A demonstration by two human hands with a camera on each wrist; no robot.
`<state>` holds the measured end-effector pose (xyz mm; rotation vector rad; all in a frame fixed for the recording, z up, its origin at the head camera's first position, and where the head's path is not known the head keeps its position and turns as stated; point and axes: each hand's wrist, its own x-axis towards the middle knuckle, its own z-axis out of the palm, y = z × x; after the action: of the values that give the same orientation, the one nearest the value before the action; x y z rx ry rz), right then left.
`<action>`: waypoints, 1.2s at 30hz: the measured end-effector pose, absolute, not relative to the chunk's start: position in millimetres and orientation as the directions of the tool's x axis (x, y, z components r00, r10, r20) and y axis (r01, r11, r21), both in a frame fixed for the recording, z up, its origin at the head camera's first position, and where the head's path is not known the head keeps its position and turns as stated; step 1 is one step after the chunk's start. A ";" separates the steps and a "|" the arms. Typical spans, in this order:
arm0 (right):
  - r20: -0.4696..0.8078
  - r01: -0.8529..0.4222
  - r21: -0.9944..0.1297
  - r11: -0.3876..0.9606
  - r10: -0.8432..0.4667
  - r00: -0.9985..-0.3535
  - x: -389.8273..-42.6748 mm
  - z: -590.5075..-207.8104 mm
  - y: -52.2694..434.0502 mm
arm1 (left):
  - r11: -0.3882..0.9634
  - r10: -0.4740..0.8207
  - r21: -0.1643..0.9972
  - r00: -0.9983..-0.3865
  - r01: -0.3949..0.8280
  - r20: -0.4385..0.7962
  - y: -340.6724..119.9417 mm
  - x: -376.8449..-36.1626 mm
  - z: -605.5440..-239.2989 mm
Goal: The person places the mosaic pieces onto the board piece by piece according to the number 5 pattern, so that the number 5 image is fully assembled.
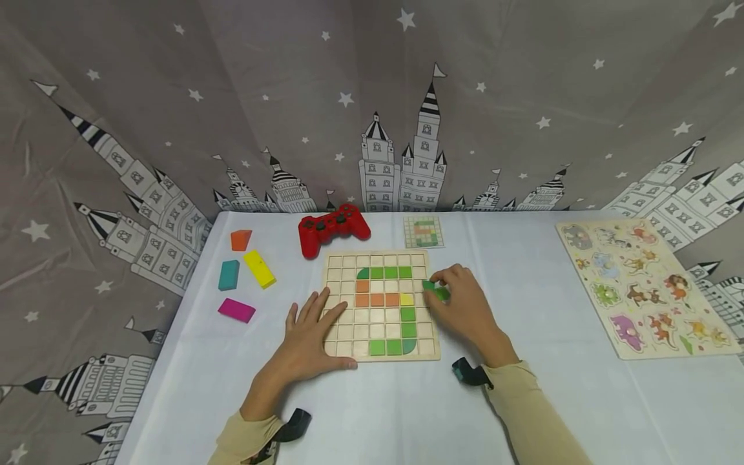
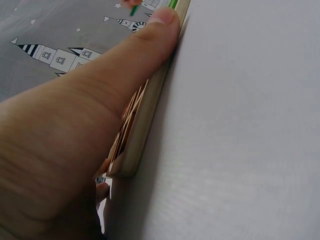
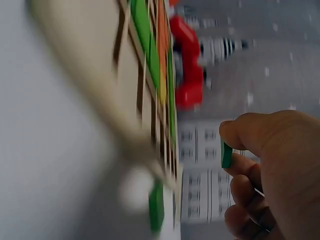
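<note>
A wooden grid board lies on the white table, with green, orange and yellow tiles set in its cells as a winding figure. My left hand rests at its left side with fingers spread, and the thumb touches the near edge. Just off the board's right edge, my right hand pinches a small dark green tile between thumb and finger, held above the surface. A second green tile lies beside the board, below that hand.
Behind the board are a red game controller and a small pattern card. Orange, yellow, teal and magenta blocks lie at the left. An animal puzzle board lies at the right. A grey castle-print curtain hangs behind.
</note>
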<state>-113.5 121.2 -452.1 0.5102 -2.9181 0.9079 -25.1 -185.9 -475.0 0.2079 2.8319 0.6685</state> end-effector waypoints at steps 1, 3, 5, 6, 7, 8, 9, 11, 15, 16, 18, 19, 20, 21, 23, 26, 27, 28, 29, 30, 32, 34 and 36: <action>0.148 -0.354 -0.543 0.761 -0.328 -0.933 -108.3 -451.1 113.1 | 0.886 0.190 0.455 -0.965 0.090 -0.180 -186.0 -25.0 -475.1; 0.170 -0.416 -0.534 0.736 -0.388 -0.906 -97.0 -449.4 96.7 | 0.885 0.192 0.456 -0.966 0.093 -0.175 -186.2 -24.9 -475.3; 0.188 -0.475 -0.527 0.705 -0.448 -0.874 -85.3 -448.8 81.4 | 0.884 0.197 0.456 -0.967 0.102 -0.165 -186.6 -24.7 -475.4; 0.192 -0.502 -0.516 0.694 -0.478 -0.857 -79.7 -449.6 74.4 | 0.883 0.198 0.457 -0.967 0.106 -0.159 -186.9 -24.6 -475.4; 0.194 -0.527 -0.503 0.685 -0.505 -0.841 -74.4 -450.4 67.9 | 0.883 0.201 0.456 -0.968 0.112 -0.152 -187.1 -24.6 -475.1; 0.194 -0.552 -0.485 0.679 -0.532 -0.824 -69.5 -451.6 62.2 | 0.882 0.203 0.457 -0.968 0.115 -0.148 -187.2 -24.7 -475.1; 0.191 -0.572 -0.469 0.673 -0.555 -0.810 -65.0 -452.9 57.1 | 0.881 0.206 0.458 -0.968 0.118 -0.146 -187.4 -24.7 -475.0; 0.179 -0.602 -0.433 0.671 -0.590 -0.787 -57.1 -455.3 48.3 | 0.881 0.210 0.457 -0.967 0.124 -0.142 -187.7 -24.8 -474.9; 0.146 -0.629 -0.396 0.669 -0.630 -0.763 -47.5 -458.3 36.4 | 0.880 0.213 0.458 -0.967 0.129 -0.138 -188.2 -25.2 -474.9; 0.135 -0.630 -0.394 0.670 -0.635 -0.760 -45.9 -458.5 34.7 | 0.879 0.214 0.459 -0.967 0.130 -0.136 -188.3 -25.2 -474.7; 0.116 -0.627 -0.388 0.675 -0.640 -0.760 -44.0 -458.8 32.0 | 0.877 0.216 0.462 -0.968 0.133 -0.130 -188.4 -25.5 -474.6; 0.107 -0.625 -0.384 0.680 -0.639 -0.762 -43.4 -459.1 31.2 | 0.877 0.216 0.462 -0.968 0.134 -0.129 -188.5 -25.5 -474.7; 0.100 -0.623 -0.378 0.685 -0.639 -0.763 -43.1 -459.6 30.7 | 0.876 0.218 0.462 -0.968 0.136 -0.127 -188.6 -25.6 -474.7; 0.095 -0.620 -0.376 0.689 -0.637 -0.765 -42.7 -459.4 30.3 | 0.877 0.217 0.462 -0.968 0.135 -0.128 -188.6 -25.6 -474.9; 0.089 -0.614 -0.371 0.696 -0.632 -0.770 -42.2 -459.3 29.8 | 0.878 0.215 0.458 -0.968 0.135 -0.128 -188.6 -25.6 -475.4; 0.086 -0.612 -0.368 0.700 -0.629 -0.772 -41.8 -460.5 29.5 | 0.881 0.214 0.454 -0.969 0.135 -0.127 -188.4 -25.1 -475.8; 0.086 -0.611 -0.369 0.700 -0.629 -0.773 -41.7 -460.8 29.5 | 0.881 0.213 0.454 -0.969 0.134 -0.128 -188.3 -25.0 -475.8; 0.087 -0.611 -0.369 0.700 -0.628 -0.773 -41.5 -461.1 29.4 | 0.880 0.212 0.455 -0.969 0.133 -0.127 -188.3 -24.7 -475.7; 0.088 -0.610 -0.367 0.702 -0.627 -0.774 -41.4 -461.6 29.3 | 0.880 0.212 0.456 -0.969 0.133 -0.126 -188.2 -24.6 -475.7; 0.090 -0.609 -0.365 0.704 -0.625 -0.776 -41.3 -461.9 29.2 | 0.879 0.213 0.457 -0.970 0.136 -0.121 -188.3 -24.4 -475.6; 0.095 -0.605 -0.360 0.710 -0.618 -0.781 -41.3 -462.4 28.9 | 0.877 0.215 0.459 -0.970 0.141 -0.112 -188.4 -24.3 -475.9; 0.099 -0.601 -0.354 0.716 -0.611 -0.786 -41.0 -462.4 28.4 | 0.876 0.218 0.458 -0.971 0.149 -0.101 -188.6 -24.1 -476.2; 0.101 -0.596 -0.345 0.725 -0.603 -0.792 -40.6 -462.2 27.7 | 0.876 0.221 0.457 -0.971 0.156 -0.093 -188.9 -23.7 -476.3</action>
<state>-40.6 27.7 -462.2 1.0199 -2.9348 0.5763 -23.7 -188.9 -476.3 0.2935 2.9032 0.6898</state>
